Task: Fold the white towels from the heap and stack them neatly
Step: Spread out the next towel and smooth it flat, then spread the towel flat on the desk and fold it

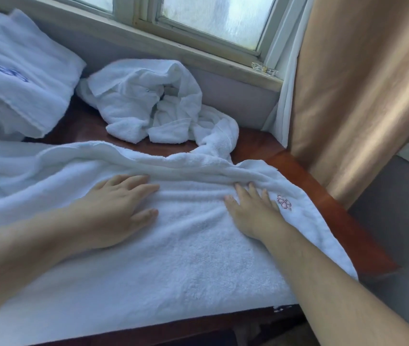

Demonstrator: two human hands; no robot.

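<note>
Head view: the large white terry towel (173, 245) lies spread over the near part of the reddish-brown wooden bench (323, 196), its far edge rucked into soft ridges. The left hand (121, 208) and right hand (253, 213) press flat on it, fingers (146, 188) straight, slightly apart, pinching nothing. The looped pile looks limp, light and grippy; I judge corners or the hem the best hold. A pink embroidered emblem (284, 202) sits just right of the right hand. The crumpled heap of white towels (153, 103) lies farther off, with folded white towels (19, 78) at the far left.
</note>
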